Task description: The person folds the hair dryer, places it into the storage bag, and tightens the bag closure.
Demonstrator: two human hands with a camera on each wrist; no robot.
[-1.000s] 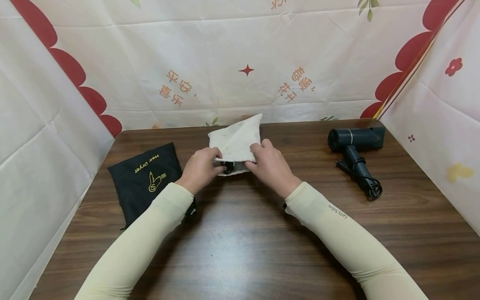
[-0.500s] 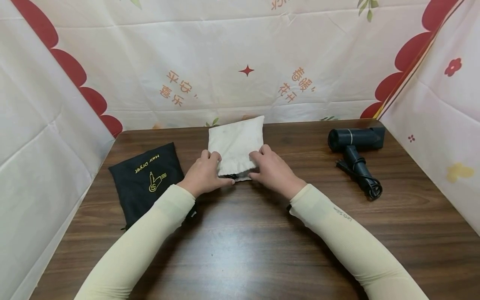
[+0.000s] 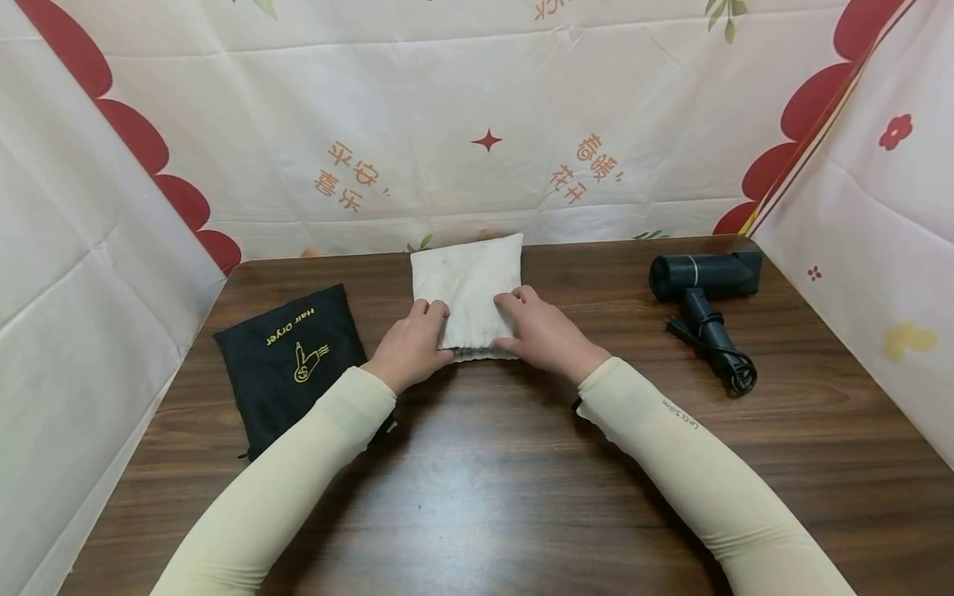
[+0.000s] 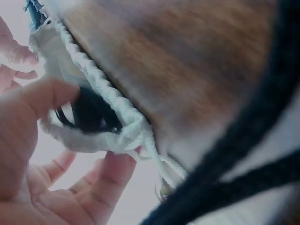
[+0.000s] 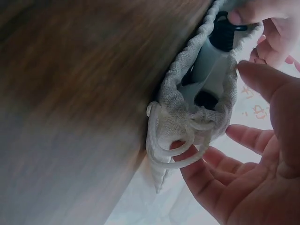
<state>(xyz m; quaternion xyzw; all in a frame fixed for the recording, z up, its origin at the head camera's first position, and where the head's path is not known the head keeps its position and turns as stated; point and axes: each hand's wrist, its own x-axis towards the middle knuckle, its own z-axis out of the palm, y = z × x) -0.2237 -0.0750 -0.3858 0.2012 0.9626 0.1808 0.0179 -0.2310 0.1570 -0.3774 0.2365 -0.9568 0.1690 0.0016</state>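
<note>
- From where I stand, the step in hand looks like tending the mouth of a white drawstring bag (image 3: 465, 285), which lies near the far edge of the wooden table (image 3: 462, 480), between the person's hands.
- The left hand (image 3: 410, 348) grips the bag at its mouth, thumb inside against a black part (image 4: 91, 110) of the contents, fingers outside the fabric.
- The right hand (image 3: 547, 335) lightly holds the other side, thumb at the rim (image 5: 187, 51), a finger behind the looped drawstring (image 5: 151, 133).
- I'd judge that the next move calls for both hands working evenly, with the contents clear of the rim and the loops free.
- The mouth gapes: inside sits a grey thing (image 5: 204, 65) with a ribbed black end, and below it a dark round part (image 5: 206, 100), perhaps separate; I can't tell.
- To the person's left lies a black pouch (image 3: 286, 381) lettered "Hair Dryer", flat-looking, its inside hidden.
- A dark hair dryer (image 3: 704, 277) lies far right, outside both containers, its power cord (image 3: 741, 377) bundled by the handle.
</note>
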